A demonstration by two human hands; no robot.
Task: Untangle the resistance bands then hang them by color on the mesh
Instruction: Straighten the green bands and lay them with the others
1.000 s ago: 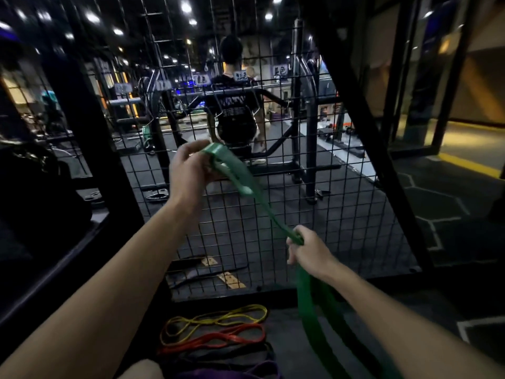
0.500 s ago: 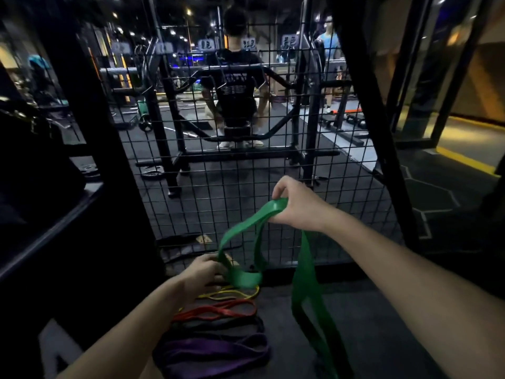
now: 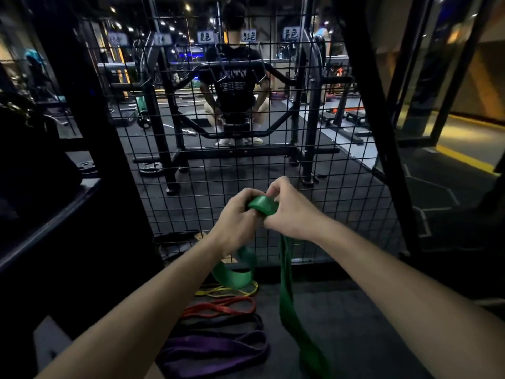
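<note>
Green band (image 3: 263,205): a folded top loop is held between both hands, in front of the mesh (image 3: 341,187), low on the panel. Left hand (image 3: 237,214) is curled round the near side of the fold; right hand (image 3: 291,212) pinches it from the far right side, fingers bent over the top edge. Both grips are closed on the band, touching each other across the fold.

From the grips the band hangs downward. A short loop is seen below the left wrist, curling back up; a long strand drops below the right wrist, running straight down and toward the viewer, its end cut off by the frame. Long axis is judged near vertical, so the free length lies under the right grip, not the left.

The mesh lies just beyond the grips, wires upright and level. Dark hooks (image 3: 262,75) are seen well above the grips, high on the mesh; whether they are free cannot be told. The coming move is judged to be a lift up and forward; the right hand is nearer the long strand.

Below the grips on the floor (image 3: 355,324), nearer the left arm: yellow band (image 3: 226,290), red band (image 3: 218,310), a dark band (image 3: 218,322), purple band (image 3: 213,351), laid in a row, apart from the green one except where the short loop hangs over the yellow.

Behind the mesh a seated person (image 3: 235,86) is seen at a rack.
</note>
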